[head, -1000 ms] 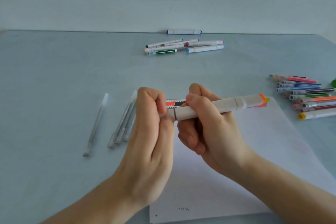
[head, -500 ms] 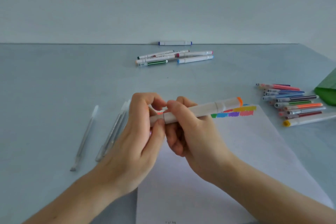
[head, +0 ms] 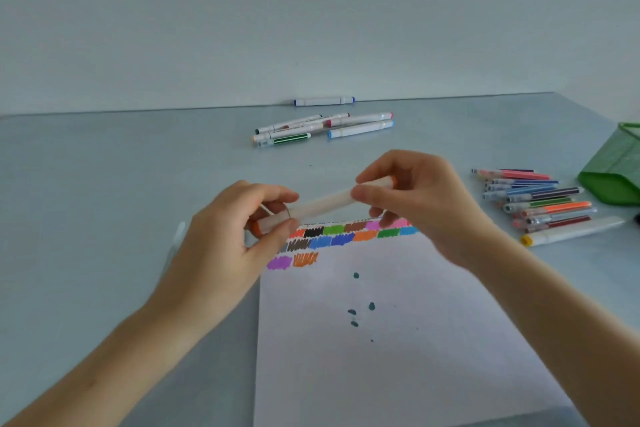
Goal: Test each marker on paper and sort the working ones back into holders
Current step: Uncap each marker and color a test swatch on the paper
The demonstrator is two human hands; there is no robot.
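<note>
Above the paper (head: 398,340), mid-table, a white marker (head: 325,202) is held level between both hands. Its orange-capped left end is pinched by the left hand (head: 239,236); its right end is gripped by the right hand (head: 419,198). Loose markers (head: 543,204) and a green holder (head: 616,170) are seen far right.

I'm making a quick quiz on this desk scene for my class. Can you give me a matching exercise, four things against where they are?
Things:
1. white marker with orange ends
2. green holder
3. blue-capped marker
4. paper

Places:
A. lying alone against the far wall
B. held above the table between the left hand and right hand
C. flat on the table, colour swatches along its far edge
D. at the right edge of the view

Pairs: 1-B, 2-D, 3-A, 4-C
</note>
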